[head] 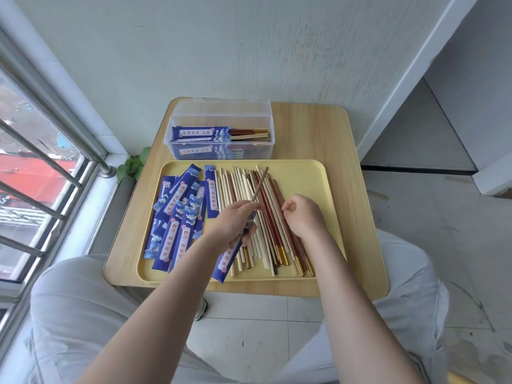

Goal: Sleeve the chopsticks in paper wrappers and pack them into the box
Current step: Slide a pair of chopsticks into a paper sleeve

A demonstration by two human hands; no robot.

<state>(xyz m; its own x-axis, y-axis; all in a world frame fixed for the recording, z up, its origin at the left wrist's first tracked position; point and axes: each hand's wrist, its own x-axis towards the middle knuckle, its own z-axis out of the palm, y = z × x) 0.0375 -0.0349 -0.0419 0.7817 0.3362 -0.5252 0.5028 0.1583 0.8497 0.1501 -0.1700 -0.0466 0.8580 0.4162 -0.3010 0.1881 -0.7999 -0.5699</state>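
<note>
Left hand grips a blue paper wrapper with curled fingers; a brown chopstick runs up and away from the fingertips, its lower end apparently inside the wrapper mouth, though the fingers hide the junction. Right hand sits just right of the left, fingers curled over the loose chopsticks; thumb and forefinger appear to pinch together, but whether a stick is actually held I cannot tell. The loose sticks, pale wood and red with gold ends, lie under and between both hands on the yellow tray. Left of the left hand: a heap of empty wrappers. Beyond both hands, past the tray's far rim, the clear box stands open on the small wooden table, holding sleeved pairs.
</note>
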